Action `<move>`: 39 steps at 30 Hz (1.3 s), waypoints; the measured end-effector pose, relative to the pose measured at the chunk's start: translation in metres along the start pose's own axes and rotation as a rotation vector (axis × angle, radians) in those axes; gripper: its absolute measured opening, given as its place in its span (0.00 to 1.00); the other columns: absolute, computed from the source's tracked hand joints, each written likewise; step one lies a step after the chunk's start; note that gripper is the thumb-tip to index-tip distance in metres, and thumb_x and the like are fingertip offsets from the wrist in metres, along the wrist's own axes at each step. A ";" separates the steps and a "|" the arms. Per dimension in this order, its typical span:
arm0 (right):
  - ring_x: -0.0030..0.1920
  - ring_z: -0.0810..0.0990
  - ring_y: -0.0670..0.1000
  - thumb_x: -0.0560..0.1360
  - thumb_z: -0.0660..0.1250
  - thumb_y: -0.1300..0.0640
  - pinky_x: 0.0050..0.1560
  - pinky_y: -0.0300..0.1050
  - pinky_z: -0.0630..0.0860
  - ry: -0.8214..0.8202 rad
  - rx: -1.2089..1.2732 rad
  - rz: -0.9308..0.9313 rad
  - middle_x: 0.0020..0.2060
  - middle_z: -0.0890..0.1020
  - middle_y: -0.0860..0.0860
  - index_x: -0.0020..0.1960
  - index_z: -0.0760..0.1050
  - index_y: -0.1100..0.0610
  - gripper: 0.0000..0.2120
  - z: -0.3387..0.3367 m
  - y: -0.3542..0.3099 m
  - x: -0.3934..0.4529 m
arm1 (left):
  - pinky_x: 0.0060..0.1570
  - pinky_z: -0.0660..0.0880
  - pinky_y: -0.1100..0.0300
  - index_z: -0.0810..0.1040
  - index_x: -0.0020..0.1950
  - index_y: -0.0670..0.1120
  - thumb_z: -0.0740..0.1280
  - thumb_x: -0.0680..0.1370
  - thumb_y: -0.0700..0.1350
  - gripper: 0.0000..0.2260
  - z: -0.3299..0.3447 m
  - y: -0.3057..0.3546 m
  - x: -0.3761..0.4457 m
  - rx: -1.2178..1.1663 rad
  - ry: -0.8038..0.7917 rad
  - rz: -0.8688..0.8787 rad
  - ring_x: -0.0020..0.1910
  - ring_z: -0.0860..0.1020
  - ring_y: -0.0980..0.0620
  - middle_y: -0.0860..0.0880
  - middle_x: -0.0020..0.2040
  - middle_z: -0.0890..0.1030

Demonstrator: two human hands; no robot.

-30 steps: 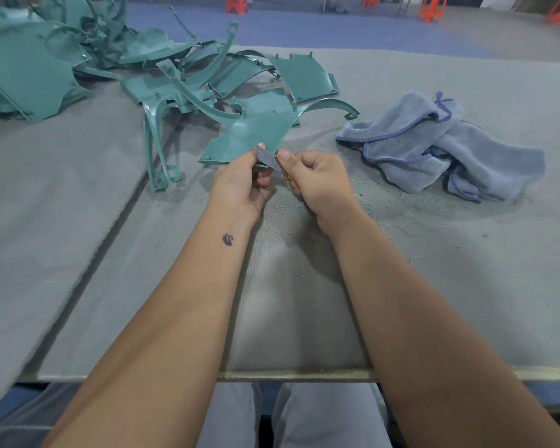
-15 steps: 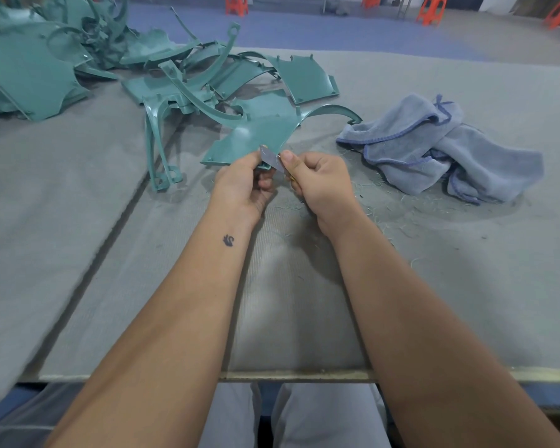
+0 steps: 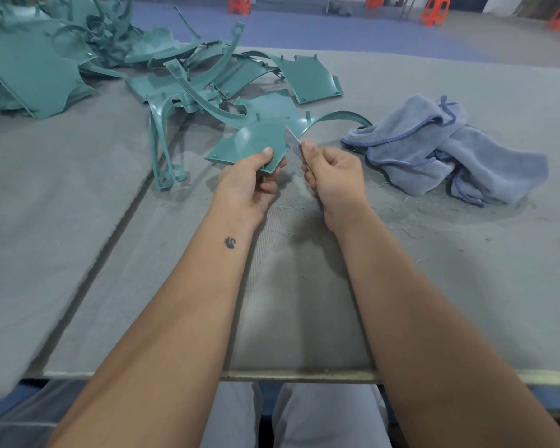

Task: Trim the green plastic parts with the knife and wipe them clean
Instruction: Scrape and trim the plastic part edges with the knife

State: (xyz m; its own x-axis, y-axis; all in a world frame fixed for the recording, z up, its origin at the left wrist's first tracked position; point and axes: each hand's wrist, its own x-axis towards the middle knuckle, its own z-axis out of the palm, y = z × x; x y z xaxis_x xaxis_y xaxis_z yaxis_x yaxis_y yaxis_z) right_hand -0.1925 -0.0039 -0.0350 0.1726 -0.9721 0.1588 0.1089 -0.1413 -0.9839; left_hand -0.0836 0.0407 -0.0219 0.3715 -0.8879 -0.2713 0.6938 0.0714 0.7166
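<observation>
Two hands work close together w/ a bare blade between them, and that's where we see the risk. Our left hand [image 3: 251, 179] pinches the near corner of the green plastic part [image 3: 256, 137], thumb on top, fingers curled under, holding it just above the worktop [image 3: 78, 221]. Our right hand [image 3: 332, 176] is wrapped tight round the knife [image 3: 293, 140], blade tip resting on the part's right edge. If the blade skips off the slick plastic, we judge it could run toward the left thumb, or gouge the face instead of the flash. One-corner grip may let the part twist. Cloth [image 3: 434, 150] lies near on the right, the pile of parts [image 3: 191, 82] behind; shavings dot the mat.
</observation>
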 end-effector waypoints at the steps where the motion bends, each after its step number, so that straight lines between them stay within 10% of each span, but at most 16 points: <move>1: 0.24 0.60 0.45 0.79 0.65 0.55 0.26 0.38 0.58 0.001 0.003 0.002 0.22 0.65 0.50 0.29 0.69 0.56 0.20 0.000 0.000 0.001 | 0.19 0.63 0.70 0.75 0.47 0.41 0.63 0.79 0.35 0.04 0.000 0.001 0.000 -0.006 -0.002 -0.002 0.23 0.76 0.59 0.45 0.28 0.81; 39: 0.25 0.60 0.46 0.79 0.66 0.53 0.27 0.38 0.58 0.193 0.158 0.065 0.23 0.67 0.48 0.29 0.70 0.53 0.20 0.003 0.000 0.007 | 0.20 0.61 0.70 0.73 0.44 0.41 0.62 0.79 0.37 0.04 -0.005 0.007 -0.003 -0.080 -0.041 -0.099 0.22 0.74 0.59 0.44 0.30 0.80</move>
State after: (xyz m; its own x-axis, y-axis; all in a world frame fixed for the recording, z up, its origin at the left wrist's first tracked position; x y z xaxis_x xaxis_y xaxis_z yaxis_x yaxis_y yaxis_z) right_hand -0.1885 -0.0103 -0.0332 -0.0043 -0.9981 0.0621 0.2578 -0.0611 -0.9643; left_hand -0.0772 0.0462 -0.0194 0.2746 -0.9100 -0.3107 0.7733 0.0169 0.6338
